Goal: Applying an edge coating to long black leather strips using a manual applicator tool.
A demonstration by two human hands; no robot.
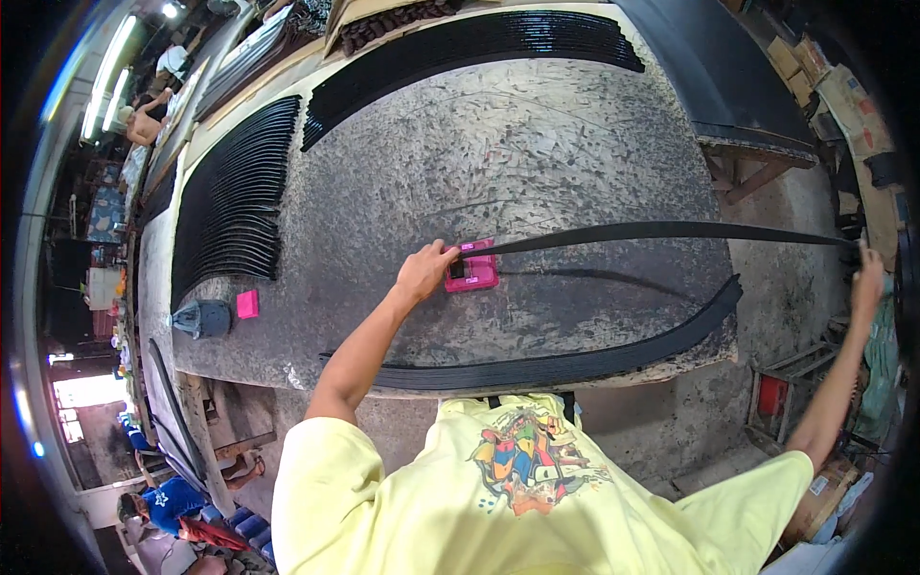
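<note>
A long flat black strip point(652, 230) stretches between my two hands, above the worktable point(575, 163), and casts a shadow on it. My left hand point(426, 271) pinches the strip's left end at the upper left edge of a small pink tray point(486, 278). A small dark piece sits in that tray beside my fingertips. Out past the table's right edge, my right hand point(867, 273) is raised and closed on the strip's other end, with my arm stretched wide. Along the table's near edge lies a curved bundle of black strips point(537, 369).
Rows of glossy black strips lie at the left point(240, 192) and along the far side point(470, 57). A pink block point(248, 304) and a dark bag point(201, 318) rest at the left edge. Another table point(728, 77) stands far right. A person in blue point(172, 503) is low at left.
</note>
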